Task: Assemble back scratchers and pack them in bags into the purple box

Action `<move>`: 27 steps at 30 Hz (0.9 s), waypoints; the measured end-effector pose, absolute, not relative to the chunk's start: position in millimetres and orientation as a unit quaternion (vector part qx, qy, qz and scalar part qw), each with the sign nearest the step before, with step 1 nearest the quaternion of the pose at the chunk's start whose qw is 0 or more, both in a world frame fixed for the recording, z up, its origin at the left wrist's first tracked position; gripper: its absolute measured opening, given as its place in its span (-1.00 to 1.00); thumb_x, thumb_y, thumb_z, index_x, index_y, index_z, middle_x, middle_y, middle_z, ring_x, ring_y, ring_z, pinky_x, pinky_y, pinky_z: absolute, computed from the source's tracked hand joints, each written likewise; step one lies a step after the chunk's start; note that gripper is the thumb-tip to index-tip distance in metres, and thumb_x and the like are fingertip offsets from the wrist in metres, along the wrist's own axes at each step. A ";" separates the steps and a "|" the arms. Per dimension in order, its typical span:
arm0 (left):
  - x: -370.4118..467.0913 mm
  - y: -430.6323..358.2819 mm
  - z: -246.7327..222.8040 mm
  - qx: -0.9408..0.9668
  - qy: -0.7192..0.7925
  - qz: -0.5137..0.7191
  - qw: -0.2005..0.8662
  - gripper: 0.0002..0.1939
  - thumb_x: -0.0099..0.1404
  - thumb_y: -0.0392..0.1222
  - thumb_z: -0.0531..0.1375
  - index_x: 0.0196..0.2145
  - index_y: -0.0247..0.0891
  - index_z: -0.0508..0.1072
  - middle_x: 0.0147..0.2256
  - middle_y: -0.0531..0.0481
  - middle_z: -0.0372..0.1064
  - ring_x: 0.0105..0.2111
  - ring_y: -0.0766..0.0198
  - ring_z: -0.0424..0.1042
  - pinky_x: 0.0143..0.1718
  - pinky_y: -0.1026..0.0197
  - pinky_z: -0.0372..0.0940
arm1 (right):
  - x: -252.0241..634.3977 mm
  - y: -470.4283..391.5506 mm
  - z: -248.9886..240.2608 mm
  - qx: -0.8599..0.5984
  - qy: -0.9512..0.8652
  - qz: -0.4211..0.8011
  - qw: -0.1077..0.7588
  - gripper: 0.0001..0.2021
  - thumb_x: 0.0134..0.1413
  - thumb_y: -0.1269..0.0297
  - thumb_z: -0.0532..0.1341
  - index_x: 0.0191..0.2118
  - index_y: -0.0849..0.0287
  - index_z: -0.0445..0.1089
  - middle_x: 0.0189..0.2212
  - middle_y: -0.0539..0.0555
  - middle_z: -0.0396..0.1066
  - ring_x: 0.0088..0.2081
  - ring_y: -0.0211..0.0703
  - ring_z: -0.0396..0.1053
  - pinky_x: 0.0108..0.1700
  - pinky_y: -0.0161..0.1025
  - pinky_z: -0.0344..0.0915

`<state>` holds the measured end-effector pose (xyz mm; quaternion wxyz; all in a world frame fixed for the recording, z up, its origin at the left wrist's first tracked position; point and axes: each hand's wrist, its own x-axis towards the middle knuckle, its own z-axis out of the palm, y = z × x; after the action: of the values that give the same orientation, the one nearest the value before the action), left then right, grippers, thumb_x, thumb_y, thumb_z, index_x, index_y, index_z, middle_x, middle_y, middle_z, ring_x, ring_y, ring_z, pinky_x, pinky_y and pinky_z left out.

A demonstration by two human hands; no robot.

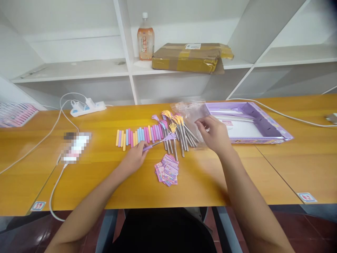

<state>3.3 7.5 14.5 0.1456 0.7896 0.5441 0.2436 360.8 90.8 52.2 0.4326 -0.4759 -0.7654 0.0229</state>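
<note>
My left hand (136, 155) is closed around the purple grip of a back scratcher (158, 142) with a metal rod and a lilac hand-shaped head pointing right. Just beyond it lies a row of coloured handle sleeves (139, 135) in yellow, purple, blue and pink. A pile of metal back scratcher rods (182, 138) with yellow, pink and purple heads spreads to the right. My right hand (213, 133) hovers by a clear plastic bag (191, 110), its fingers curled into a pinch; whatever they hold, if anything, is too small to name. Pink printed cards (168, 170) lie loosely stacked in front.
A purple open box (272, 135) at right contains a purple back scratcher and a card. At left are a power strip (88, 108), white cables, a blurred phone (76, 147) and a tray of packed items (17, 114). A bottle (145, 38) and taped carton (189, 58) stand on the shelf.
</note>
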 end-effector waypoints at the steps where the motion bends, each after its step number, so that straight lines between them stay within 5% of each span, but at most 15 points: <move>1: 1.2 7.7 9.8 0.778 0.551 0.256 0.160 -0.90 0.55 -0.26 0.13 -0.01 -0.17 0.33 -0.13 -0.09 0.57 -0.24 0.12 0.60 -0.26 0.12 0.42 | 363.1 99.3 45.0 -0.497 -0.739 0.025 0.453 -0.81 0.43 0.21 0.17 -0.21 0.13 0.48 -0.32 0.09 0.47 -0.32 -0.11 0.40 -0.20 -0.16 0.30; 8: 0.6 -1.5 -3.7 0.756 0.543 0.287 0.225 -0.85 0.59 -0.16 0.10 0.04 -0.16 0.37 -0.12 -0.08 0.57 -0.22 0.15 0.58 -0.21 0.11 0.42 | 361.6 113.6 -7.4 -0.536 -0.713 0.020 0.451 -0.85 0.34 0.28 0.16 -0.19 0.15 0.47 -0.32 0.08 0.46 -0.37 -0.14 0.34 -0.21 -0.16 0.28; 21: -4.4 -5.2 -3.6 0.716 0.562 0.299 0.288 -0.82 0.54 -0.19 0.11 0.06 -0.16 0.35 -0.07 -0.11 0.52 -0.21 0.16 0.54 -0.20 0.12 0.42 | 348.3 98.8 -16.3 -0.531 -0.759 0.029 0.375 -0.86 0.35 0.28 0.17 -0.11 0.15 0.46 -0.19 0.10 0.52 -0.34 -0.14 0.41 -0.21 -0.18 0.28; 27: -7.3 -4.5 0.9 0.743 0.536 0.327 0.233 -0.74 0.61 -0.17 0.07 0.18 -0.18 0.37 0.04 -0.16 0.50 -0.05 0.13 0.54 -0.01 0.07 0.44 | 336.1 88.8 -14.1 -0.560 -0.780 -0.051 0.275 -0.68 0.40 0.01 0.22 -0.28 0.14 0.47 -0.33 0.10 0.50 -0.38 -0.09 0.34 -0.24 -0.17 0.16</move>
<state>-7.3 -4.5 0.9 0.2327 0.7430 0.5358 0.3267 336.1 88.8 -14.1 0.2747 -0.5599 -0.7800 -0.0513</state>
